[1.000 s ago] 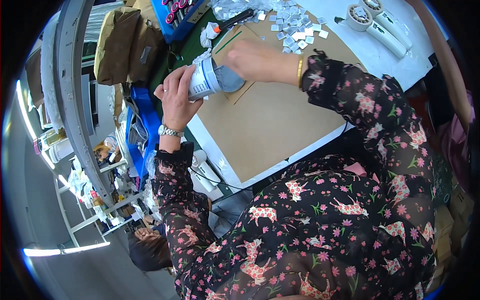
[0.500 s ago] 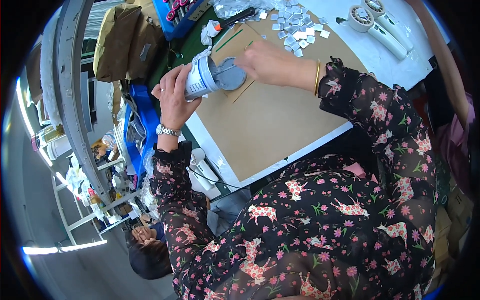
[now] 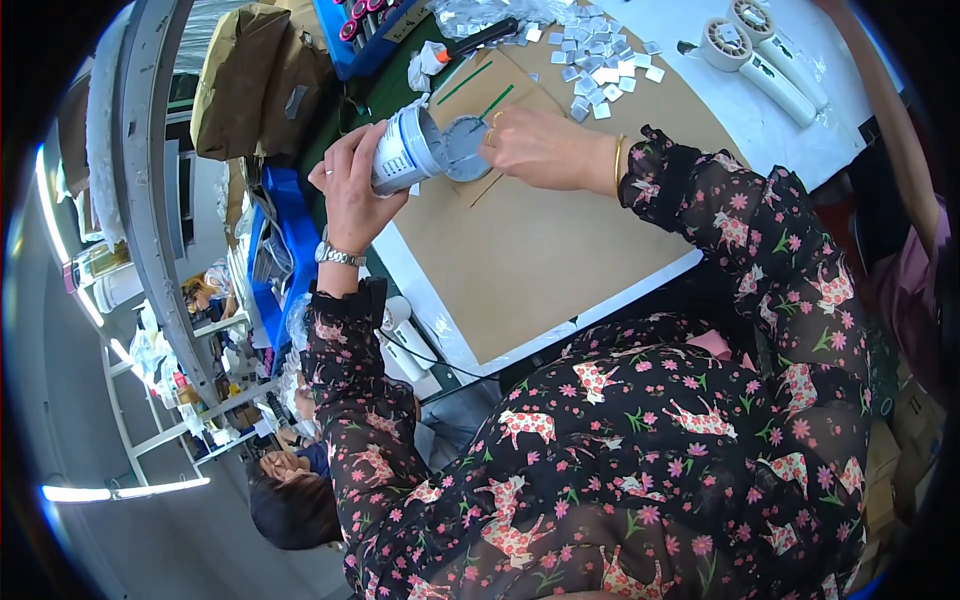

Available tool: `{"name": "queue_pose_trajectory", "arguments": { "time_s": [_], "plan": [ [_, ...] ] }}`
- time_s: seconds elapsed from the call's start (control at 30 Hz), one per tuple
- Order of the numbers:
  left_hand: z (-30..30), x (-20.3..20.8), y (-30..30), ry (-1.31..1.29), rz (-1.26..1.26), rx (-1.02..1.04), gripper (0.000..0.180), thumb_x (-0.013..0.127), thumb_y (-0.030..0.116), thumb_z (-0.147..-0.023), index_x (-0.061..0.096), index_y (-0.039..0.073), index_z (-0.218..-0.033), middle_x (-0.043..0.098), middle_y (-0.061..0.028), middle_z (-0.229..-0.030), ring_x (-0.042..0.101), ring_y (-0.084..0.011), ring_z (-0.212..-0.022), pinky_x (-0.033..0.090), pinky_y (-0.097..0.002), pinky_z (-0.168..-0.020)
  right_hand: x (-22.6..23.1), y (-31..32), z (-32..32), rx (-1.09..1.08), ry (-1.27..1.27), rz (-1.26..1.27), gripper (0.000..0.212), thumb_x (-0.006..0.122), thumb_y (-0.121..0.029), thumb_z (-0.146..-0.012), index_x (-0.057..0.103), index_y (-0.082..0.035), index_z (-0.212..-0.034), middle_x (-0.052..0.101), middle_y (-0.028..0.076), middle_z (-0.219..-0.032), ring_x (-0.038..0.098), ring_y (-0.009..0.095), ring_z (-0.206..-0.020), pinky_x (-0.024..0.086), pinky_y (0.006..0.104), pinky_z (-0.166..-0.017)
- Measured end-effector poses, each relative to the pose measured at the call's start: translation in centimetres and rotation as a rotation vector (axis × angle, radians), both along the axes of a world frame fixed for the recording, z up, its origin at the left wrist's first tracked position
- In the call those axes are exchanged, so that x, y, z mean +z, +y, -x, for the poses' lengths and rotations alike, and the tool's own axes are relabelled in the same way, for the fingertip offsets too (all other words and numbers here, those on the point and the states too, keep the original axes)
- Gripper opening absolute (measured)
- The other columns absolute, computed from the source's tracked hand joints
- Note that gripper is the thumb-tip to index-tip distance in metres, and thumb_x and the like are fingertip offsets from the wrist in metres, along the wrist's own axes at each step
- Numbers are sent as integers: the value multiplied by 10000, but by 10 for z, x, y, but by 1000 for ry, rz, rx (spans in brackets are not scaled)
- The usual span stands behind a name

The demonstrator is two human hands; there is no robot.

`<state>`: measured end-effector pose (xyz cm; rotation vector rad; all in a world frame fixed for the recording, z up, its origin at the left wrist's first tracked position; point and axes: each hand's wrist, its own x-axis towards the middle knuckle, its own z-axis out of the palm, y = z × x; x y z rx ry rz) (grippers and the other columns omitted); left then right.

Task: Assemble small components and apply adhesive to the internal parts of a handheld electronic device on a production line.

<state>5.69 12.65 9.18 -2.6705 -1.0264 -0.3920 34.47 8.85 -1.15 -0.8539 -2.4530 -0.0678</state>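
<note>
My left hand (image 3: 352, 185) is wrapped round a white plastic jar (image 3: 400, 158) with a printed label, tilted so its mouth points right. Grey paste coats the inside of its rim. Just beyond the mouth is a round grey patch of paste (image 3: 463, 135); I cannot tell whether it lies in a lid or straight on the cardboard piece (image 3: 520, 88). Closed in a pinch, my right hand (image 3: 525, 148) holds a thin stick (image 3: 468, 157) that reaches from the fingertips toward the jar's mouth. Its tip is hard to make out. Two green strips mark the cardboard piece.
A large brown board (image 3: 540, 260) covers the table. Many small silvery square tiles (image 3: 600, 65) lie at its far side, near a black-handled tool (image 3: 485, 38). White rolls (image 3: 765, 75) stand at far right, beside another person's arm (image 3: 890, 130). A blue bin (image 3: 375, 35) is at far left.
My right hand has moved slightly left and down, uncovering the second green strip. The jar in my left hand has shifted a little and its mouth has tipped slightly upward.
</note>
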Motion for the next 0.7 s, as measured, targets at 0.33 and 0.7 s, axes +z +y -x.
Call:
{"name": "queue_pose_trajectory", "arguments": {
  "time_s": [0.33, 0.7],
  "plan": [
    [6, -3, 2, 40, 5, 7, 961, 930, 191, -589, 573, 246, -1480, 618, -41, -1386, 565, -275, -1304, 317, -440, -1026, 9, 2, -16, -87, 178, 197, 86, 619, -25, -862, 680, 30, -837, 674, 238, -791, 695, 427, -835, 559, 514, -753],
    [14, -5, 5, 105, -3, 21, 937, 912, 171, -607, 572, 250, -1476, 614, -39, -1386, 570, -275, -1296, 330, -441, -1027, 9, -4, -14, -146, 263, 287, 132, 595, -66, -948, 696, 16, -929, 664, 251, -782, 669, 444, -790, 539, 538, -725]
  ]
}}
